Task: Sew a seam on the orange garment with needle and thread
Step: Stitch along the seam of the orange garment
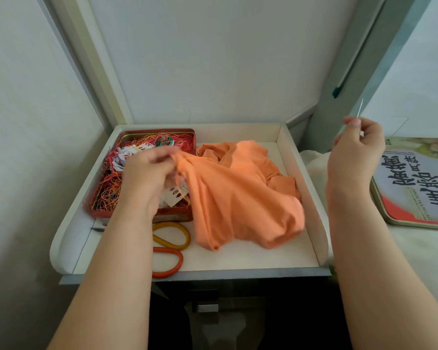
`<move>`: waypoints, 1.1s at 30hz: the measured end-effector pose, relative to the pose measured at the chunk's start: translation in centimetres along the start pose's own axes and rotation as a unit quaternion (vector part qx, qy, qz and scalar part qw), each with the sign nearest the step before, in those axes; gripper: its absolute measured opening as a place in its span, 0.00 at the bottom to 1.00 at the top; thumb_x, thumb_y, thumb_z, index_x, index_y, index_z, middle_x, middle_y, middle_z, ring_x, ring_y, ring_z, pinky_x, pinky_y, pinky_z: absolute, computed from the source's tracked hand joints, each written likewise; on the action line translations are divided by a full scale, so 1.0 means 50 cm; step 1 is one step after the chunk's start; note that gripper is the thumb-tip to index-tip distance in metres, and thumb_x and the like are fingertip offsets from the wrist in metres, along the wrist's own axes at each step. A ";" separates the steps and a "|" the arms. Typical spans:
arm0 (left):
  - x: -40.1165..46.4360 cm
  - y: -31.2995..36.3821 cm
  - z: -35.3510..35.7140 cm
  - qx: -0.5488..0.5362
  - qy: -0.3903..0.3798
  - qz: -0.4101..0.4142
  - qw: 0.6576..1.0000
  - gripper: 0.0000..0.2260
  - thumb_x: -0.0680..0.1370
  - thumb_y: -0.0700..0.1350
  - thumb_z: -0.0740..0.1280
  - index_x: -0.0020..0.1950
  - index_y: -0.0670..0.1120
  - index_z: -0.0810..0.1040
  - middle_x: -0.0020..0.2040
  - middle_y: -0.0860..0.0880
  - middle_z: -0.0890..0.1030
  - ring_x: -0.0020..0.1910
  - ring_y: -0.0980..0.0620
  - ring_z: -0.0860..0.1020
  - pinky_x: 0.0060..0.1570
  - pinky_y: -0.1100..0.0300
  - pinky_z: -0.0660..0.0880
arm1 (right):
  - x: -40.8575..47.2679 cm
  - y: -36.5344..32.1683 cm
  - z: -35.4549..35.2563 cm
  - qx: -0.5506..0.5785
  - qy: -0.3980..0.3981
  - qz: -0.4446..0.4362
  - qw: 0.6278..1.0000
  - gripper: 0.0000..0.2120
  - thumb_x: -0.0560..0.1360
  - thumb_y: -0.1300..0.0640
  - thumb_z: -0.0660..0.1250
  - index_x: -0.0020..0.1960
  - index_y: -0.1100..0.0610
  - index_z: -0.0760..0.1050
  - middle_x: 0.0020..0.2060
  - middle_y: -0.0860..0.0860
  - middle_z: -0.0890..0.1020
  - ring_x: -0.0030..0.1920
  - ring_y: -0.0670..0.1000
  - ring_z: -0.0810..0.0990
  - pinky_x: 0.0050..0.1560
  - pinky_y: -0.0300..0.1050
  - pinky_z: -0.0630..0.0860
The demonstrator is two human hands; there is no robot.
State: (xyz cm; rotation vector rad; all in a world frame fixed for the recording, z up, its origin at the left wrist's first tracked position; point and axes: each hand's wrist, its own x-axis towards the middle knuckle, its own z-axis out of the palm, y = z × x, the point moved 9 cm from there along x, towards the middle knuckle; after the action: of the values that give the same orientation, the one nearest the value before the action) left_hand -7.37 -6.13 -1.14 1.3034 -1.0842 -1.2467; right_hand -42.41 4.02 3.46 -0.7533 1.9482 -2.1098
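Where the counter (250, 258) comes nearest, a raised white tray top is seen, and on its front part a pair of scissors (171, 245) is laid, with one yellow loop and one red loop showing beside the left forearm. Just beyond, the orange garment (240, 198) is heaped across the middle and right of the tray, its lower fold hanging close to the scissor loops. An upper edge of the cloth is pinched and lifted by the left hand (147, 178), whose fingers are curled round the fabric; the hand is blurred, so the exact grip cannot be told. Behind and under that hand a red tin (187, 137) is set in the tray's left rear part, filled with tangled coloured threads and white paper cards. Off to the right, above the tray's edge, the right hand (354, 147) is raised with thumb and forefinger closed on a needle (360, 109), which points upward. Any thread running from it is too fine to be made out. Near the right wrist a printed tin lid (415, 185) is laid flat on a pale surface.
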 end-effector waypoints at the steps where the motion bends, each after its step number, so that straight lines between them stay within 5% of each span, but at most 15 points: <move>1: 0.005 0.010 -0.045 -0.051 0.097 0.031 0.993 0.09 0.76 0.33 0.67 0.49 0.45 0.82 0.41 0.45 0.84 0.33 0.52 0.82 0.32 0.61 0.79 | 0.002 0.000 -0.003 -0.009 0.004 0.002 1.000 0.08 0.77 0.51 0.55 0.46 0.47 0.73 0.41 0.51 0.76 0.39 0.49 0.73 0.49 0.50 0.73; 3: -0.005 0.020 -0.126 -0.168 0.250 0.090 0.949 0.07 0.77 0.35 0.67 0.51 0.44 0.81 0.45 0.43 0.83 0.37 0.51 0.83 0.37 0.60 0.80 | -0.002 -0.004 0.001 -0.025 -0.002 -0.005 1.000 0.09 0.79 0.53 0.55 0.49 0.50 0.74 0.43 0.51 0.77 0.41 0.48 0.74 0.48 0.47 0.72; 5: -0.018 0.034 -0.156 -0.176 0.295 0.138 0.929 0.07 0.77 0.38 0.67 0.53 0.46 0.79 0.52 0.42 0.82 0.42 0.50 0.84 0.39 0.60 0.80 | -0.012 -0.014 0.020 -0.051 -0.028 -0.029 0.998 0.10 0.81 0.55 0.57 0.53 0.55 0.76 0.40 0.48 0.76 0.38 0.45 0.73 0.43 0.41 0.70; 8: -0.032 0.076 -0.093 0.018 0.215 0.213 0.953 0.07 0.76 0.41 0.68 0.48 0.53 0.81 0.50 0.47 0.83 0.39 0.51 0.84 0.37 0.56 0.81 | -0.061 -0.028 0.079 -0.059 -0.118 -0.030 0.991 0.09 0.81 0.55 0.58 0.49 0.54 0.76 0.32 0.45 0.74 0.31 0.42 0.71 0.36 0.40 0.69; 12: -0.073 0.097 0.056 0.278 0.084 0.306 0.907 0.05 0.74 0.46 0.71 0.49 0.53 0.82 0.47 0.55 0.83 0.45 0.55 0.81 0.49 0.53 0.78 | -0.173 -0.007 0.174 0.034 -0.294 0.128 0.947 0.13 0.81 0.60 0.52 0.40 0.57 0.67 0.24 0.50 0.76 0.21 0.47 0.68 0.22 0.35 0.62; 18: -0.075 0.089 0.086 0.274 0.049 0.274 0.921 0.03 0.73 0.49 0.73 0.45 0.52 0.81 0.39 0.57 0.81 0.40 0.57 0.79 0.42 0.54 0.77 | -0.262 -0.003 0.218 0.020 -0.416 0.145 0.898 0.15 0.83 0.55 0.49 0.53 0.60 0.72 0.40 0.56 0.85 0.39 0.51 0.85 0.37 0.34 0.75; 20: -0.073 0.090 0.082 0.250 0.053 0.266 0.929 0.03 0.73 0.48 0.73 0.44 0.52 0.81 0.38 0.57 0.81 0.39 0.58 0.79 0.42 0.56 0.77 | -0.271 -0.001 0.225 0.008 -0.421 0.141 0.896 0.13 0.82 0.55 0.50 0.50 0.57 0.72 0.42 0.55 0.85 0.41 0.50 0.85 0.40 0.33 0.77; 23: -0.071 0.086 0.080 0.240 0.057 0.252 0.936 0.03 0.73 0.48 0.73 0.43 0.51 0.81 0.37 0.57 0.80 0.38 0.60 0.78 0.40 0.60 0.76 | -0.264 0.012 0.230 -0.015 -0.395 0.114 0.911 0.08 0.79 0.56 0.56 0.44 0.58 0.70 0.42 0.53 0.84 0.45 0.52 0.84 0.49 0.47 0.79; 25: -0.068 0.079 0.081 0.230 0.048 0.236 0.943 0.03 0.73 0.47 0.73 0.44 0.49 0.81 0.37 0.56 0.80 0.38 0.59 0.79 0.38 0.61 0.76 | -0.261 0.017 0.234 -0.045 -0.401 0.088 0.911 0.09 0.75 0.59 0.63 0.38 0.56 0.65 0.36 0.51 0.79 0.41 0.54 0.81 0.42 0.52 0.77; 27: -0.065 0.072 0.086 0.214 0.034 0.214 0.952 0.03 0.74 0.46 0.73 0.44 0.48 0.80 0.37 0.54 0.80 0.35 0.57 0.79 0.34 0.63 0.76 | -0.267 0.017 0.240 -0.029 -0.421 0.084 0.903 0.16 0.74 0.64 0.67 0.38 0.54 0.59 0.37 0.54 0.81 0.37 0.50 0.78 0.36 0.46 0.73; 30: -0.060 0.056 0.094 0.145 0.000 0.157 0.977 0.03 0.75 0.45 0.71 0.45 0.47 0.80 0.36 0.49 0.81 0.26 0.54 0.79 0.26 0.59 0.75 | -0.269 0.005 0.237 0.029 -0.403 0.077 0.911 0.20 0.73 0.68 0.69 0.39 0.54 0.57 0.41 0.54 0.85 0.40 0.49 0.83 0.45 0.46 0.79; 33: -0.055 0.056 0.089 0.137 -0.001 0.158 0.978 0.03 0.76 0.47 0.70 0.43 0.50 0.78 0.35 0.51 0.80 0.27 0.55 0.77 0.29 0.58 0.74 | -0.255 -0.003 0.225 0.057 -0.352 0.064 0.932 0.22 0.72 0.68 0.71 0.38 0.54 0.57 0.41 0.58 0.85 0.43 0.50 0.84 0.48 0.47 0.78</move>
State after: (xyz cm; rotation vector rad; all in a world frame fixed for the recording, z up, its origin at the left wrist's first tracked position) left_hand -11.92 -4.03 2.04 1.2685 -1.4413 -0.8841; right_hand -26.13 -0.12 0.68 -1.1237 1.4230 -1.5472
